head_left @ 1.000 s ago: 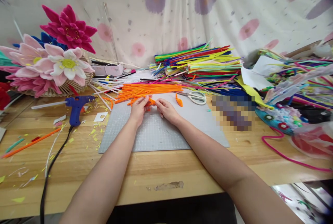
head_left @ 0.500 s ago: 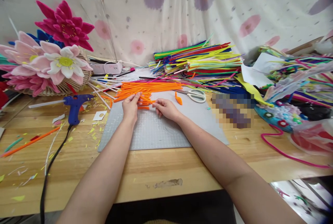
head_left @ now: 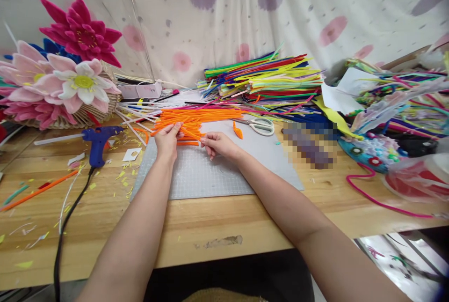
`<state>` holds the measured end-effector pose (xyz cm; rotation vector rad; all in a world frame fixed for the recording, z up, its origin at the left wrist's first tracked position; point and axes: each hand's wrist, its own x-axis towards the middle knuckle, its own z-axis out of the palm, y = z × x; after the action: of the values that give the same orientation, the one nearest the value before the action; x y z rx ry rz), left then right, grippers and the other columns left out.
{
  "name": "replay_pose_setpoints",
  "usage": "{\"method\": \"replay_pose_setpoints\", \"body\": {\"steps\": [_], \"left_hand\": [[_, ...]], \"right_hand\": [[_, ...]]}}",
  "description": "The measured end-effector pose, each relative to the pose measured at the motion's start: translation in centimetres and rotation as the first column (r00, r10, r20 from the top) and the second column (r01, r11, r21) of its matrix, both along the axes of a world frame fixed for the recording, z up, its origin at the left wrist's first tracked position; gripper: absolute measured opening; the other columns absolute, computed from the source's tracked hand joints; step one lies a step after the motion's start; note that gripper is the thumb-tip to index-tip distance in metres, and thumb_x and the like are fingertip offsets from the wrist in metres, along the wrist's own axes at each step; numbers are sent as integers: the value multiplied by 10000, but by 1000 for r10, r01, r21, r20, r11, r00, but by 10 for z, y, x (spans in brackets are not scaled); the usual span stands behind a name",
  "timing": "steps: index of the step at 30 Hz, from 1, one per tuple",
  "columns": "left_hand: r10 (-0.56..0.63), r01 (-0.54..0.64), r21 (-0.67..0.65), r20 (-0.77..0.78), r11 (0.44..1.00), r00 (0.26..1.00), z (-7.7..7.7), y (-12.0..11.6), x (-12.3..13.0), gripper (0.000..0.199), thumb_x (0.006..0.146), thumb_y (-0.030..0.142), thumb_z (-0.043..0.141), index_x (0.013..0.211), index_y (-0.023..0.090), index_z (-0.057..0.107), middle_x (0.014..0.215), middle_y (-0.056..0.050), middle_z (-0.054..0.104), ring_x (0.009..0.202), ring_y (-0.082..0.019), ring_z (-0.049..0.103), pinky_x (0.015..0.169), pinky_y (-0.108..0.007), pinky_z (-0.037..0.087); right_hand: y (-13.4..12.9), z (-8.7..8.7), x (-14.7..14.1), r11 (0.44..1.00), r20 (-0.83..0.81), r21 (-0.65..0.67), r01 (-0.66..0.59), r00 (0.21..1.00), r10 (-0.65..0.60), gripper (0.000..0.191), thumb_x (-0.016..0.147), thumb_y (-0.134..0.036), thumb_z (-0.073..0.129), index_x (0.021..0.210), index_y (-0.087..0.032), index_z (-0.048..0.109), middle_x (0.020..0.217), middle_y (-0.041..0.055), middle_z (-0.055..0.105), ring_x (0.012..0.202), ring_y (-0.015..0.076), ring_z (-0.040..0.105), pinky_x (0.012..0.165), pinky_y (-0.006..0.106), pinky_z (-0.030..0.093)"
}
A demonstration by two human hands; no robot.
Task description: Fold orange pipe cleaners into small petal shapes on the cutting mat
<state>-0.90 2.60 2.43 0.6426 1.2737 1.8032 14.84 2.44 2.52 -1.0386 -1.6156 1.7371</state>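
Orange pipe cleaners (head_left: 210, 114) lie in a loose pile along the back of the grey cutting mat (head_left: 231, 178). My left hand (head_left: 168, 142) is closed at the pile's left front, its thumb and fingers pinching an orange pipe cleaner. To its right, my right hand (head_left: 216, 144) pinches the far end of an orange pipe cleaner that runs between the two hands. Several cut orange pieces lie just behind and between my hands. A small folded orange petal shape (head_left: 237, 130) rests on the mat beyond my right hand, beside scissors (head_left: 261, 126) with pale handles.
A blue glue gun (head_left: 98, 145) with a black cord lies on the left, near felt-like flowers (head_left: 82, 82). Bundles of coloured pipe cleaners (head_left: 266, 77) are stacked at the back. A pink cord (head_left: 379, 196) and a plastic-wrapped tub (head_left: 421, 178) sit at right.
The view has shifted slightly, so everything sits a little further left. Both hands keep their pinch, and the fingers of my right hand have moved slightly.
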Motion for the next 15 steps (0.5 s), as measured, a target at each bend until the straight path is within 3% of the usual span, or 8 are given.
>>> {"method": "replay_pose_setpoints", "body": {"steps": [6,9,12,15], "left_hand": [[-63,64,16,-49,998,997,0,-2,0,54,665,175,682,661,127,659,665,-2,650,488,-45,506,499,-164,437],[-214,211,64,52,975,975,3,-5,5,176,673,261,702,798,155,637,744,-12,656,638,-87,602,619,-205,492],[-432,424,85,211,902,877,7,-7,13,291,724,396,650,897,169,593,890,-68,672,806,-148,649,723,-273,508],[-505,494,108,248,863,827,9,-9,18,286,789,420,569,902,159,595,900,-85,678,852,-163,655,773,-297,504]], "right_hand": [[2,-5,5,1000,-73,-22,-14,997,12,213,796,-315,555,672,-145,519,411,-69,497,330,40,406,385,167,417],[2,-8,8,997,-169,-72,-14,986,2,196,799,-315,554,706,-144,531,445,-66,513,351,39,407,411,176,436],[1,-8,8,990,-243,-136,-49,970,15,174,813,-311,540,748,-151,534,454,-67,512,362,46,413,417,181,432],[-1,-7,3,977,-273,-197,-83,962,27,151,823,-297,532,763,-158,522,474,-62,528,373,52,435,425,186,432]]}}
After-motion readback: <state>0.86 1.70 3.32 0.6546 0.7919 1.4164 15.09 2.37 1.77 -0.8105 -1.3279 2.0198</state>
